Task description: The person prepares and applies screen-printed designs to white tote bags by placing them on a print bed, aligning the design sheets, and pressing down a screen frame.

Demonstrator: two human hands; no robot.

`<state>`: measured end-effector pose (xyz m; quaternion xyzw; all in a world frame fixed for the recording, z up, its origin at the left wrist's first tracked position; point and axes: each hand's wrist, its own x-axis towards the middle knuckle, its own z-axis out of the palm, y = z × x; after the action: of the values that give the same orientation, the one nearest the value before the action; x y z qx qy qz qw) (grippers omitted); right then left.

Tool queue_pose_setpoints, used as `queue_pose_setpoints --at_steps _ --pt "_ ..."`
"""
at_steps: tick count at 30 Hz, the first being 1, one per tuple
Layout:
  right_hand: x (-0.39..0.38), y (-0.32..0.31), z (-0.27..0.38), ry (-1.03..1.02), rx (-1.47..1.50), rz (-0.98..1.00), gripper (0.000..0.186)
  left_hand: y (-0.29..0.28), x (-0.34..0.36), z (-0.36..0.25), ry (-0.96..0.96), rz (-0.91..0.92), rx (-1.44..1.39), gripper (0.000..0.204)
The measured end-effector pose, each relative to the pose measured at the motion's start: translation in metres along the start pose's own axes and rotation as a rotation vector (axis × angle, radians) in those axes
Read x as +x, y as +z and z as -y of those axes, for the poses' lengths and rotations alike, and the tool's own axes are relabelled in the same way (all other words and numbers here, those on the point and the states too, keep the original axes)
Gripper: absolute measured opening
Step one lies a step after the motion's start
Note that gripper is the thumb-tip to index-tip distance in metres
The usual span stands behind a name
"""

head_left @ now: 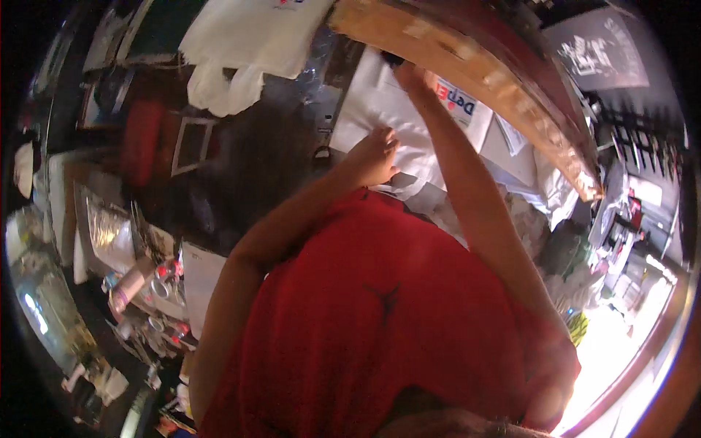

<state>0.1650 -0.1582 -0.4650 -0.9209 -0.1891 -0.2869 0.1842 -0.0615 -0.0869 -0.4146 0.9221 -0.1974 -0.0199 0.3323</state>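
A white plastic bag (363,108) with red and blue print lies flat in front of me. My left hand (377,155) rests on its near part, thumb and fingers apart, with the bag creased beside the fingertips. Farther off, my right hand (416,77) reaches to the bag's far end, close to the brown edge of a board. Its fingertips are partly hidden beside a small dark patch, and whether they grip anything is unclear.
A second white bag (255,33) with loop handles lies at the far left. A long brown tape-patched edge (482,62) curves along the far right. More white bags (558,190) hang at the right. Bottles and cups (164,281) crowd the left side, near a white panel (204,285).
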Motion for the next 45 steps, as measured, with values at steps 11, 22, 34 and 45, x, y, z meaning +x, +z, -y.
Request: queue_pose_setpoints --at_steps 11,22,34,45 --pt "-0.02 -0.108 -0.07 0.289 -0.103 0.266 0.031 0.0 0.004 -0.007 0.023 0.115 -0.055 0.047" --pt "-0.021 -0.069 -0.059 0.108 -0.024 0.233 0.024 -0.026 -0.006 -0.007 -0.014 0.444 -0.302 0.049" --pt "-0.057 -0.093 0.003 0.409 0.059 0.2 0.018 -0.066 0.008 0.008 0.092 0.513 -0.316 0.045" --pt "-0.073 -0.115 0.014 0.393 -0.096 0.232 0.028 -0.062 0.003 0.051 0.092 0.265 0.069 0.059"
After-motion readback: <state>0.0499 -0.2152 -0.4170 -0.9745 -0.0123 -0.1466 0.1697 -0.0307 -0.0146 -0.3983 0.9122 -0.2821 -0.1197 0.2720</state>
